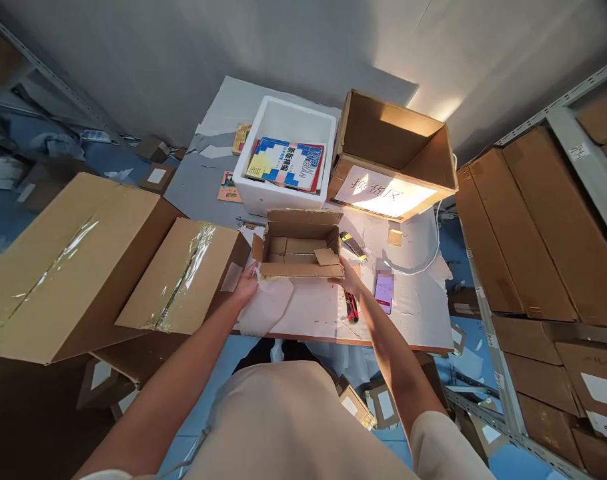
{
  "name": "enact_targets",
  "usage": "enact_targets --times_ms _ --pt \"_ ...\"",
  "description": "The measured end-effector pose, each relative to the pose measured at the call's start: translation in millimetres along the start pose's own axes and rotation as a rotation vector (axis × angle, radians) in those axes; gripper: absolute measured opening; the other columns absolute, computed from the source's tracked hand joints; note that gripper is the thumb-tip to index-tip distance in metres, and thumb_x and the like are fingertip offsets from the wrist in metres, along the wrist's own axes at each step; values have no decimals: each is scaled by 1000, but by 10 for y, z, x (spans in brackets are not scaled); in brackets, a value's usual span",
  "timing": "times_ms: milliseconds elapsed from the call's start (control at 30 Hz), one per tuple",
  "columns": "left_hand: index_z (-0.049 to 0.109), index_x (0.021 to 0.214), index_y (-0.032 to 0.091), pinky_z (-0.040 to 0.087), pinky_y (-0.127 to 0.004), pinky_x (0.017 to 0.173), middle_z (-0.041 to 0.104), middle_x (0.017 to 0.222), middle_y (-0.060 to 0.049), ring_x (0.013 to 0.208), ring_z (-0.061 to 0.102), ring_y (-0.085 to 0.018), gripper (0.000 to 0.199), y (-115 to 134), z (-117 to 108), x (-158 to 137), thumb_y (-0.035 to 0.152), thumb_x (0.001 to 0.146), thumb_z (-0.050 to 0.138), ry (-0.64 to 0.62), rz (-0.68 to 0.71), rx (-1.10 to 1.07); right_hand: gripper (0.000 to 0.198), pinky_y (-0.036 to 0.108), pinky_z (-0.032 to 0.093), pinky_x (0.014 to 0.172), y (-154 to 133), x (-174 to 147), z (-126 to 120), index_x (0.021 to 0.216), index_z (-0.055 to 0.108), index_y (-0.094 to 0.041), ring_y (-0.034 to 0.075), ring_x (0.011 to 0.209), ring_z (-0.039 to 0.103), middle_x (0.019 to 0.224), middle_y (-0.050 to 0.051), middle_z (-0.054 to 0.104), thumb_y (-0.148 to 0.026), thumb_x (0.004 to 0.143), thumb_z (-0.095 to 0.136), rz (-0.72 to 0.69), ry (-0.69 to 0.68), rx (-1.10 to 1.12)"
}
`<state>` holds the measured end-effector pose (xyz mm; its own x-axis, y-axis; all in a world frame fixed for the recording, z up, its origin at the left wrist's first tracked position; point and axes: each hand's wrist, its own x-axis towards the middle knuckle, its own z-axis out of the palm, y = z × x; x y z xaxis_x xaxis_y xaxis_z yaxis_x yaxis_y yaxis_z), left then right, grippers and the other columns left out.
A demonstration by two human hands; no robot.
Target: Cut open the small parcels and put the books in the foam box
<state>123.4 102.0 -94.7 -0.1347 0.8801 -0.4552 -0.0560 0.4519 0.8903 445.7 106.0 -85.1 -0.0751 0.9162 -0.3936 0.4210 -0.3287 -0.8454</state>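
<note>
A small cardboard box (301,269) with raised flaps stands in front of me on the table, and its visible inside holds no goods. At its right front corner, my right hand (350,277) is closed with the thumb along the side and fingers under the edge. My left hand (247,285) is closed at the left front corner; its fingertips are partly hidden. A thin white packing sheet (268,307) reaches up to those fingertips and spreads over the table's front. A yellow-black box cutter (353,245) and a red-black cutter (351,308) lie beside my right hand.
Behind stand a white foam box (248,190) with books (286,163) and a large open carton (393,190). Taped cartons (183,273) crowd the left. A phone (383,291) and white cable (423,268) lie right. Loaded shelving (503,380) borders the right side.
</note>
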Motion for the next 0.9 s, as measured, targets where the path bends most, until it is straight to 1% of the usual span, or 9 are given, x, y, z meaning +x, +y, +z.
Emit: enact_targets --times_ms 100,233,333,433,533,633,767,833,900 --pt "66 96 16 54 -37 80 71 90 -9 94 66 -26 45 37 10 -6 41 59 73 -109 28 -34 67 45 46 97 -169 19 160 130 46 -21 28 116 53 122 11 59 -26 67 69 -150 96 7" --pt "62 102 18 51 -36 87 70 102 -8 102 63 -24 44 142 10 -330 42 66 68 -79 142 -21 41 40 50 89 -365 -226 374 118 49 -21 22 108 53 115 9 57 -35 80 55 -199 303 33" --pt "59 101 19 51 -37 88 69 103 -7 100 63 -23 42 240 14 -657 41 66 68 -42 220 24 40 38 51 85 -488 -488 481 115 49 -21 22 103 53 112 10 56 -43 82 54 -209 397 50" --pt "55 99 20 53 -36 84 68 101 -8 95 64 -22 47 349 -15 -849 40 59 72 -82 281 59 45 38 53 84 -599 -780 484 121 48 -23 22 104 54 113 10 54 -46 83 55 -242 495 103" --pt "53 102 20 53 -34 83 67 105 -9 94 64 -22 54 501 -61 -854 36 54 74 -72 333 45 50 40 54 86 -685 -1124 372 128 49 -26 23 109 53 115 10 52 -45 83 57 -348 486 117" --pt "55 102 20 53 -36 84 68 104 -7 93 65 -21 52 689 -78 -759 32 55 73 -77 279 -21 54 46 47 98 -734 -1480 168 130 55 -29 27 118 49 118 10 49 -46 79 63 -430 466 40" --pt "59 88 19 54 -39 83 71 91 -5 88 66 -23 46 941 21 -592 31 47 77 -331 125 -87 64 52 36 108 -690 -1873 -188 128 55 -30 31 135 35 138 10 41 -55 71 69 -339 675 21" --pt "60 88 19 54 -40 82 71 87 -4 87 67 -25 52 1055 152 -520 32 42 82 -452 88 -79 67 51 43 102 -612 -2060 -364 132 49 -29 30 133 40 140 11 44 -61 74 62 -254 735 124" --pt "61 90 19 55 -39 79 72 86 -4 86 67 -24 57 1147 338 -489 38 41 85 -533 84 -44 64 48 49 94 -512 -2278 -507 128 52 -26 30 123 51 132 12 55 -61 75 61 -189 694 238"
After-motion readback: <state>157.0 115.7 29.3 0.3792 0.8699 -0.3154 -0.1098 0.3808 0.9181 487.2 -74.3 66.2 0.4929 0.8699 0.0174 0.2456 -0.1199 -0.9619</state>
